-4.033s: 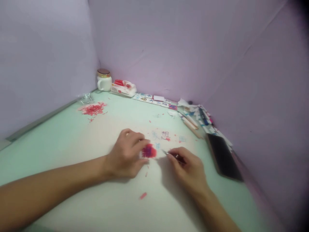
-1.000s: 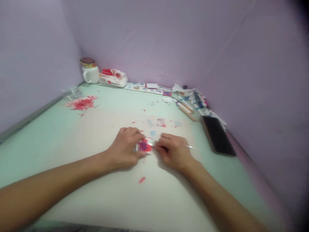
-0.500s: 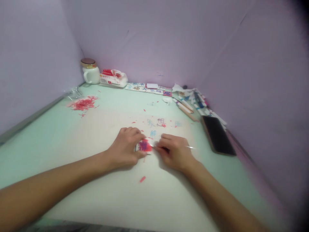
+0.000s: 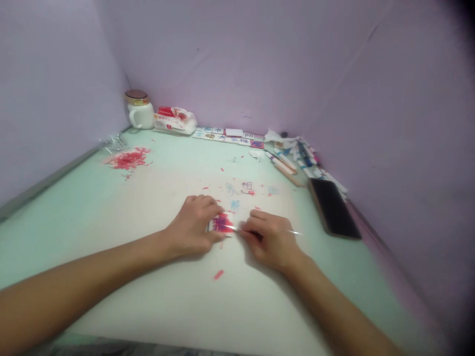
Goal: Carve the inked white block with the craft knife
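My left hand [image 4: 195, 225] lies on the white sheet, its thumb and fingers closed on the sides of a small white block [image 4: 223, 223]. The block's top face is red with purple marks, partly cut away. In my right hand [image 4: 272, 240] is a thin silver carving knife [image 4: 296, 232], pinched in closed fingers. Its narrow tip reaches left onto the block's red face; the exact contact is blurred. Loose red shavings lie around the block, with one larger red scrap [image 4: 218, 274] nearer to me.
A heap of red shavings [image 4: 129, 158] lies back left, near a lidded white mug [image 4: 141, 116] and a wipes packet [image 4: 174, 121]. Lettered strips [image 4: 230, 138] line the back wall. Markers [image 4: 284, 160] and a black phone [image 4: 334, 207] are at right. Coloured characters [image 4: 247, 187] mark the sheet.
The knife tip has moved left, farther over the block's red face. My right hand has shifted slightly down. My left hand keeps its place on the block.
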A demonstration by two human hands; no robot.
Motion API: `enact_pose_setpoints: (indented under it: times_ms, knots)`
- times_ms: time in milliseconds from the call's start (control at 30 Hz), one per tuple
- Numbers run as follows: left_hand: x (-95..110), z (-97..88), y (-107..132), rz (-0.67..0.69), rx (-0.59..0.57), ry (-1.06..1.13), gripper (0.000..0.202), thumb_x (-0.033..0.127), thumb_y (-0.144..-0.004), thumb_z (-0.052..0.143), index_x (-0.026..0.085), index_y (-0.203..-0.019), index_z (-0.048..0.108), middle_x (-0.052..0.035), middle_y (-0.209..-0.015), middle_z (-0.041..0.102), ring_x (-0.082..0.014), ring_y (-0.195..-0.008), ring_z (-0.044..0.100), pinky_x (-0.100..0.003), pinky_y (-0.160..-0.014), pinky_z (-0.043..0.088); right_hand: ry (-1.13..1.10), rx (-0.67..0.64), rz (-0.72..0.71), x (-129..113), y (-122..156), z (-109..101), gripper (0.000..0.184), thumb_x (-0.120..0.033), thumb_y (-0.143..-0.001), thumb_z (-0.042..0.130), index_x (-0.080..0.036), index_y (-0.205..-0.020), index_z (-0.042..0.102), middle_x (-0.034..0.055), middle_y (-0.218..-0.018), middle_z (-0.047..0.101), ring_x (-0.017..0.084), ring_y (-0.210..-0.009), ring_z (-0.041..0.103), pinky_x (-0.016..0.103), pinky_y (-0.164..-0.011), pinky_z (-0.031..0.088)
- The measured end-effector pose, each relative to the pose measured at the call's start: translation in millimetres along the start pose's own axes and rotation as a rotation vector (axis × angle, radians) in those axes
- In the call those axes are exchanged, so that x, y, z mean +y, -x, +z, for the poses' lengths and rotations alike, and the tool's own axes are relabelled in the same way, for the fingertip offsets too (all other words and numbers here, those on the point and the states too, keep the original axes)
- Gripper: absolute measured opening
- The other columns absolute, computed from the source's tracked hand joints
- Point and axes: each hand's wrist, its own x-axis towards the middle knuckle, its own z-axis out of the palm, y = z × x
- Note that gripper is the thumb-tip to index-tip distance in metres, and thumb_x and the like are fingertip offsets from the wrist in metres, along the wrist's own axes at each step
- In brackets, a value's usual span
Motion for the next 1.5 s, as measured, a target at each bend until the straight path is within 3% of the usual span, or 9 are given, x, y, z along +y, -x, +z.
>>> enact_pose_setpoints:
  times_ms: [133,200,333,533,900,967,1133,1333,1500]
  knots:
    - [-3,-0.1,-1,0.023,-0.017,0.032,0.035,0.040,-0.073,0.065,0.015,-0.098,0.064,-0.0103,-0.099,0.061,-0.0274,-0.097,0.054,-0.046,-0.088,0.038,-0.180,0.000,-0.003,1,2,-1,0.012,-0.018,-0.074,0.059,-0.017,-0.062,0.057,-0.0043,-0.058,0.047,0.007,-0.052,0.040,0.021,-0.050,0.027]
    - [-4,0.1,-2,0.036,-0.022,0.047,0.036,0.041,-0.073,0.066,0.015,-0.099,0.063,-0.0102,-0.100,0.060,-0.0270,-0.098,0.054,-0.045,-0.089,0.038,-0.249,0.076,0.036,4,2,-1,0.012,-0.019,-0.075,0.059,-0.017,-0.064,0.059,-0.0036,-0.059,0.049,0.007,-0.051,0.043,0.020,-0.050,0.030]
    - [-3,-2.6,-3,0.022,-0.049,0.056,0.039,0.037,-0.070,0.068,0.016,-0.103,0.063,-0.0094,-0.103,0.059,-0.0266,-0.099,0.054,-0.045,-0.091,0.037,-0.154,0.212,0.102,8,3,2,0.012,-0.021,-0.077,0.058,-0.017,-0.067,0.062,-0.0018,-0.061,0.052,0.008,-0.050,0.045,0.021,-0.049,0.031]
    - [1,-14.0,-5,-0.006,-0.176,0.072,0.044,0.032,-0.068,0.068,0.020,-0.110,0.062,-0.0078,-0.101,0.057,-0.0265,-0.100,0.052,-0.045,-0.095,0.036,-0.019,0.170,0.050,2,4,5,0.010,-0.020,-0.076,0.059,-0.018,-0.067,0.063,-0.0024,-0.061,0.053,0.007,-0.048,0.044,0.021,-0.047,0.030]
    - [-4,-6.8,-4,0.067,-0.082,0.078,0.041,0.036,-0.069,0.068,0.017,-0.106,0.064,-0.0078,-0.098,0.058,-0.0255,-0.097,0.054,-0.043,-0.092,0.037,0.096,0.199,0.115,-5,2,11,0.018,-0.026,-0.079,0.056,-0.019,-0.064,0.061,-0.0030,-0.060,0.053,0.007,-0.047,0.045,0.022,-0.046,0.026]
    - [-4,-6.6,-4,0.070,-0.079,0.074,0.041,0.035,-0.069,0.068,0.017,-0.105,0.064,-0.0079,-0.097,0.058,-0.0255,-0.096,0.054,-0.044,-0.091,0.037,0.056,0.176,0.110,-5,2,8,0.016,-0.025,-0.079,0.056,-0.019,-0.065,0.061,-0.0026,-0.061,0.054,0.008,-0.048,0.045,0.022,-0.046,0.027]
    - [-5,-6.5,-4,0.096,-0.071,0.063,0.038,0.037,-0.070,0.067,0.018,-0.104,0.063,-0.0074,-0.096,0.058,-0.0243,-0.093,0.054,-0.043,-0.088,0.039,-0.299,-0.003,0.094,0,1,-3,0.013,-0.023,-0.078,0.059,-0.019,-0.065,0.059,-0.0020,-0.059,0.054,0.009,-0.053,0.048,0.022,-0.050,0.035]
    - [-3,-7.0,-4,0.070,-0.080,0.065,0.041,0.033,-0.067,0.070,0.017,-0.104,0.063,-0.0069,-0.095,0.058,-0.0245,-0.094,0.055,-0.043,-0.090,0.038,-0.078,0.133,0.103,5,3,0,0.012,-0.025,-0.079,0.059,-0.019,-0.069,0.063,-0.0019,-0.062,0.054,0.008,-0.049,0.045,0.022,-0.048,0.032]
    - [-3,-7.5,-4,0.062,-0.095,0.066,0.040,0.035,-0.068,0.069,0.018,-0.104,0.063,-0.0071,-0.096,0.058,-0.0243,-0.094,0.054,-0.043,-0.089,0.038,-0.023,0.150,0.102,3,2,6,0.015,-0.026,-0.080,0.058,-0.019,-0.067,0.062,-0.0026,-0.061,0.052,0.008,-0.049,0.044,0.021,-0.049,0.030]
